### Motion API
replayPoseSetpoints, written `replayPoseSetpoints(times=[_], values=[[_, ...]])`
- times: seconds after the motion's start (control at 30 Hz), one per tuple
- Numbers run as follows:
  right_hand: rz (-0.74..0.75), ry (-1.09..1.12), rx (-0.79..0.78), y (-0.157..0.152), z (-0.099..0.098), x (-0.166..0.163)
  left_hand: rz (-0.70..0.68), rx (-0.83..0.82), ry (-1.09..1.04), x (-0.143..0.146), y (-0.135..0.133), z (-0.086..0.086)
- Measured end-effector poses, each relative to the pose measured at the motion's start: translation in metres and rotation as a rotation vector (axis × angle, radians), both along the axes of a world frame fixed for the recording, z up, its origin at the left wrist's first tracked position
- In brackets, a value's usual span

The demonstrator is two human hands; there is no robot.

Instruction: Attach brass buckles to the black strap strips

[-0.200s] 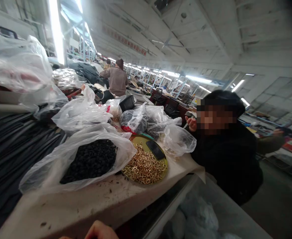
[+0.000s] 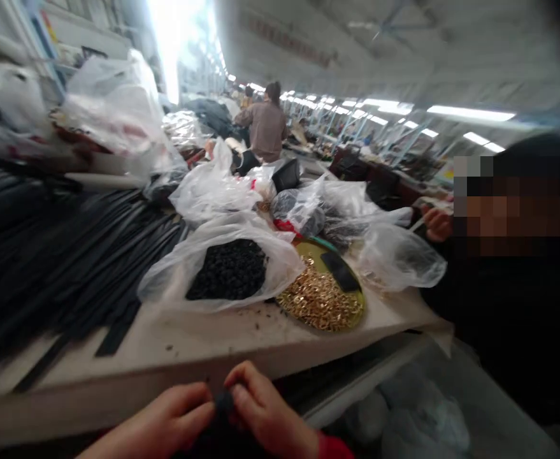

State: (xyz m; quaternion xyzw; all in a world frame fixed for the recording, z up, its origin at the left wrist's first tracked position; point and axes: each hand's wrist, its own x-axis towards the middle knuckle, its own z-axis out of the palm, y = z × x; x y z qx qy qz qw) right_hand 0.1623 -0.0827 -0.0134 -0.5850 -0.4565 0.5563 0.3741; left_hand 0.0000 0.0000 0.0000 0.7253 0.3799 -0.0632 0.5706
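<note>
Material (image 2: 223, 404), small and dark, sits pinched between left hand (image 2: 177, 415) and right hand (image 2: 266, 409), just before the worktop (image 2: 198, 341); likely light, soft, best gripped at its edges. Beyond, a plastic bag (image 2: 164, 280) of black pieces (image 2: 227, 271), a tray (image 2: 307, 247) of gold fittings (image 2: 320, 299); the worktop's edge stands between.

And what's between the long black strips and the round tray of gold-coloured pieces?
An open plastic bag holding small black pieces, seen in the head view.

We hold one small dark piece (image 2: 223, 403) between left fingers (image 2: 196, 415) and right fingers (image 2: 248, 376); on the surface (image 2: 203, 338), we list: plastic bag (image 2: 162, 284), black pieces (image 2: 229, 271); yellow dish (image 2: 316, 256), gold-coloured pieces (image 2: 325, 301); black strips (image 2: 83, 280).
</note>
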Motion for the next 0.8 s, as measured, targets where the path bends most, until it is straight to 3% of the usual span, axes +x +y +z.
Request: replayPoseSetpoints(times=[0.1, 0.17, 0.37, 0.57, 0.8], values=[[0.034, -0.167, 0.170, -0.005, -0.007, 0.004, -0.064, 0.001, -0.034, 0.001, 0.000, 0.024], [0.087, -0.222, 0.204, -0.006, -0.012, 0.005, -0.065, -0.009, -0.034, 0.001, 0.002, 0.026], [0.148, -0.316, 0.304, -0.013, -0.014, 0.000, -0.061, 0.036, -0.024, -0.004, -0.005, 0.016], [0.018, -0.440, 0.305, -0.013, -0.018, -0.003, -0.054, 0.042, -0.065, -0.004, -0.007, 0.016], [-0.016, -0.335, 0.262, -0.005, -0.022, -0.007, 0.067, -0.072, -0.082, -0.004, -0.009, 0.003]])
